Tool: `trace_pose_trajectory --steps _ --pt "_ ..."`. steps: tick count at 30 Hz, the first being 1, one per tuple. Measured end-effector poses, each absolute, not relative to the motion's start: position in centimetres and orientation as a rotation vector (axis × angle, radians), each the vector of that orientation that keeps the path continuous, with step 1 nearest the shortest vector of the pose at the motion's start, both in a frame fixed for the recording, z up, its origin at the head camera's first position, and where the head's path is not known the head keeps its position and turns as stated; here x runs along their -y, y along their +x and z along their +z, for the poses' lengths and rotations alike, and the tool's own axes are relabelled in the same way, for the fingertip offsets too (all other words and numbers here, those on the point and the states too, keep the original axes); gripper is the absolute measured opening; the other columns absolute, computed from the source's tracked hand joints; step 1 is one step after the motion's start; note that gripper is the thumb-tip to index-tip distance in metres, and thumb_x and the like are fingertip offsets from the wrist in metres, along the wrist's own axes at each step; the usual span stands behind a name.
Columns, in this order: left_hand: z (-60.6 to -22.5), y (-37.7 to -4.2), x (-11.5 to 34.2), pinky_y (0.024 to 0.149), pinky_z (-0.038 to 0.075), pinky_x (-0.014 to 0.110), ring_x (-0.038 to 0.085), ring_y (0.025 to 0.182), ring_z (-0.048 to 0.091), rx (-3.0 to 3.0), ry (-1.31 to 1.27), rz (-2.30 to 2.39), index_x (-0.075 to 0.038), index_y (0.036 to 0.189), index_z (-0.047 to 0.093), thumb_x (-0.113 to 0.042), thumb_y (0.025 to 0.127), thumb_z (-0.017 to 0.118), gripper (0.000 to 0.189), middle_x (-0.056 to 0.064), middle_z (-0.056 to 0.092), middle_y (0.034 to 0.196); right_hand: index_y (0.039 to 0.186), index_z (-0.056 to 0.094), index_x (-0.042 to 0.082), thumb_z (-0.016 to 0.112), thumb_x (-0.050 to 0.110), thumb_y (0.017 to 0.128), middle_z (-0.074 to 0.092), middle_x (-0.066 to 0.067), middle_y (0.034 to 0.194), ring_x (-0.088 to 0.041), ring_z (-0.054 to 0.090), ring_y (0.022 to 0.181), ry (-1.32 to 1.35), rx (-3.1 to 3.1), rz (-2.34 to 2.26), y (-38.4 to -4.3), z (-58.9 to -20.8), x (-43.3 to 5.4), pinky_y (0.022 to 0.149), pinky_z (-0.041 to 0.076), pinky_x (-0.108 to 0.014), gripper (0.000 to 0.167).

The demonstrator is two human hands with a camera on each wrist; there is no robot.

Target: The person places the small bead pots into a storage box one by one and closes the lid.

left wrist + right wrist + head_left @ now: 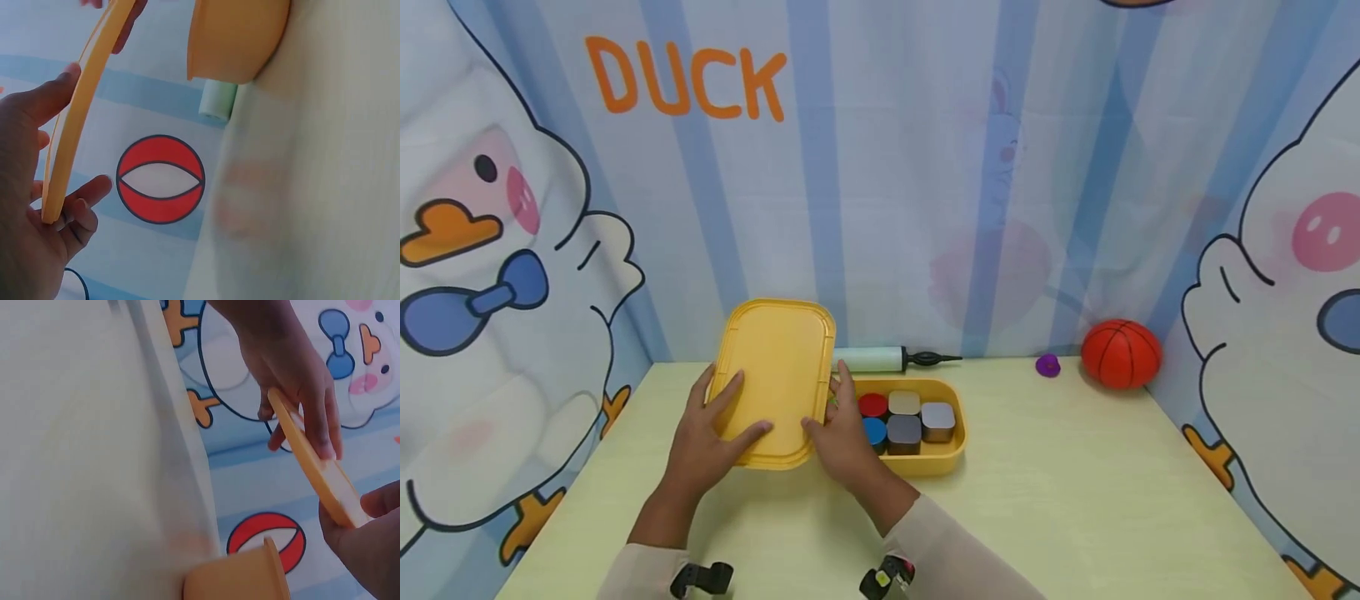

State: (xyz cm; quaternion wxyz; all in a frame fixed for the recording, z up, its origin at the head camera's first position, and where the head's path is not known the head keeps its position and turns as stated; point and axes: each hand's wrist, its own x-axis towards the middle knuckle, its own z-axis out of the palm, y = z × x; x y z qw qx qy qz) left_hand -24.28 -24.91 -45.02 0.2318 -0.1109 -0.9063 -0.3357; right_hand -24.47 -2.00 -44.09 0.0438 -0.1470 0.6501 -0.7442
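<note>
A yellow rectangular lid (778,375) with rounded corners is held up, tilted, above the table. My left hand (703,446) grips its left edge, thumb on the near face; in the left wrist view some fingers show on the far side of the lid (78,119). On the opposite edge, my right hand (842,433) pinches the lid, thumb in front. Behind the right hand stands a yellow box (925,467), partly hidden. It holds several small pots, among them a red one (873,406), a blue one (875,431) and a grey one (904,432).
A pale green hand pump (872,359) with a black nozzle lies behind the box along the curtain. Toward the back right are a small purple object (1047,365) and a red basketball-patterned ball (1122,354). A printed curtain (880,167) encloses the table (1075,500).
</note>
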Motion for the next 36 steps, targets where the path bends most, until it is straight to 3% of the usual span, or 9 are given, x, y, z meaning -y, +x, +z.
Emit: trace_pose_trajectory --steps 3,7,12,15,21,24,29,32,36 --pt "-44.6 -24.3 24.2 0.115 0.048 0.072 0.057 0.154 0.042 2.525 -0.348 -0.915 -0.012 0.165 0.049 -0.036 0.090 0.092 0.090 0.026 0.023 0.179 0.175 -0.011 0.036 0.054 -0.013 0.105 0.023 -0.016 0.180 -0.043 0.065 0.141 -0.368 -1.934 -2.315 -25.2 -44.1 0.8 0.100 0.065 -0.048 0.108" --pt "-43.9 -24.2 23.6 0.109 0.055 0.067 0.052 0.147 0.051 2.579 -0.370 -0.849 -0.015 0.167 0.047 -0.042 0.092 0.089 0.091 0.023 0.024 0.179 0.175 -0.011 0.037 0.056 -0.019 0.100 0.033 -0.022 0.173 -0.045 0.070 0.133 -0.320 -1.909 -2.348 -25.7 -43.8 -0.2 0.095 0.067 -0.049 0.116" --pt "-43.7 -23.3 21.8 0.087 0.062 0.065 0.052 0.114 0.072 2.558 -0.219 -0.662 -0.014 0.169 0.044 -0.053 0.097 0.081 0.090 0.026 0.037 0.172 0.176 -0.010 0.032 0.059 -0.024 0.096 0.047 -0.027 0.162 -0.045 0.064 0.141 -0.270 -1.844 -2.471 -25.7 -43.6 -0.7 0.100 0.064 -0.050 0.120" --pt "-44.0 -22.5 20.3 0.081 0.064 0.067 0.055 0.100 0.075 2.507 -0.117 -0.646 -0.008 0.168 0.043 -0.052 0.100 0.076 0.088 0.031 0.041 0.166 0.176 -0.010 0.033 0.060 -0.025 0.095 0.046 -0.026 0.164 -0.044 0.062 0.143 -0.239 -1.789 -2.528 -25.5 -43.5 -1.1 0.102 0.063 -0.051 0.121" --pt "-44.4 -21.8 18.4 0.104 0.058 0.069 0.061 0.132 0.062 2.360 -0.148 -0.865 0.006 0.163 0.045 -0.036 0.095 0.087 0.091 0.040 0.041 0.161 0.175 -0.012 0.035 0.060 -0.024 0.096 0.043 -0.025 0.168 -0.044 0.060 0.146 -0.279 -1.690 -2.597 -24.9 -43.0 -1.8 0.102 0.062 -0.052 0.122" --pt "-44.4 -22.0 18.2 0.110 0.054 0.069 0.061 0.140 0.056 2.318 -0.184 -0.927 0.010 0.158 0.050 -0.030 0.089 0.093 0.090 0.041 0.042 0.160 0.174 -0.009 0.036 0.061 -0.025 0.094 0.043 -0.024 0.168 -0.046 0.060 0.145 -0.375 -1.690 -2.563 -25.1 -43.0 -2.4 0.100 0.063 -0.053 0.122" --pt "-44.0 -22.6 18.8 0.115 0.052 0.065 0.057 0.147 0.051 2.369 -0.227 -0.969 0.008 0.160 0.048 -0.029 0.089 0.094 0.093 0.036 0.036 0.169 0.174 0.006 0.027 0.068 -0.011 0.100 0.047 -0.023 0.161 -0.045 0.068 0.136 -0.429 -1.814 -2.461 -25.9 -42.4 -4.2 0.093 0.068 -0.050 0.104" --pt "-43.8 -23.2 19.4 0.119 0.050 0.062 0.054 0.154 0.045 2.413 -0.241 -1.003 0.005 0.163 0.043 -0.030 0.090 0.092 0.094 0.031 0.028 0.175 0.175 0.003 0.027 0.069 -0.002 0.104 0.043 -0.022 0.160 -0.044 0.071 0.131 -0.373 -1.878 -2.435 -26.6 -41.8 -5.4 0.092 0.068 -0.051 0.101" --pt "-43.6 -23.8 20.2 0.117 0.051 0.059 0.054 0.158 0.039 2.470 -0.284 -1.024 -0.001 0.165 0.040 -0.028 0.092 0.091 0.093 0.028 0.022 0.179 0.176 -0.004 0.033 0.070 0.001 0.105 0.027 -0.018 0.174 -0.041 0.074 0.124 -0.235 -1.999 -2.404 -27.3 -41.5 -6.8 0.092 0.067 -0.054 0.108"
